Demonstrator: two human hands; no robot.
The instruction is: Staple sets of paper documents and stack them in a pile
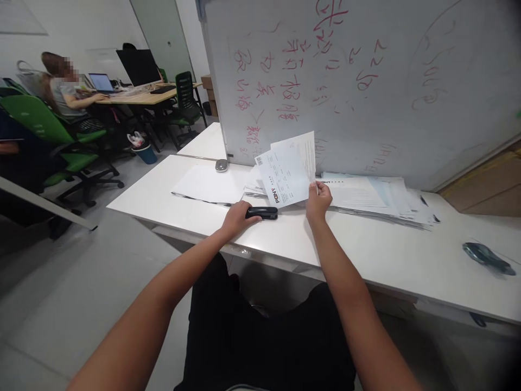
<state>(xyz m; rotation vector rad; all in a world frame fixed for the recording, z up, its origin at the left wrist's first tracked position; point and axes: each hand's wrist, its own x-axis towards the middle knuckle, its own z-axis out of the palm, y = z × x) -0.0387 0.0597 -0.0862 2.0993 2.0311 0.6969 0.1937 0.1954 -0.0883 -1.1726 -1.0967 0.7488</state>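
Note:
My right hand [318, 201] pinches the lower corner of a small set of printed sheets [288, 171], holding them upright above the white table [285, 239]. The front sheet has a barcode and dark lettering along one edge. My left hand [236, 217] rests on the table with its fingers curled over the end of a black stapler [264, 213], which lies flat just below the held sheets. A wide pile of papers [378, 196] spreads along the table to the right of my right hand, and a single white sheet [211, 184] lies to the left.
A whiteboard [358, 81] with red writing stands right behind the table. A dark object [486, 257] lies near the table's right end. At the far left a person sits at a wooden desk [138, 98] with a laptop and monitor, among green chairs [49, 130].

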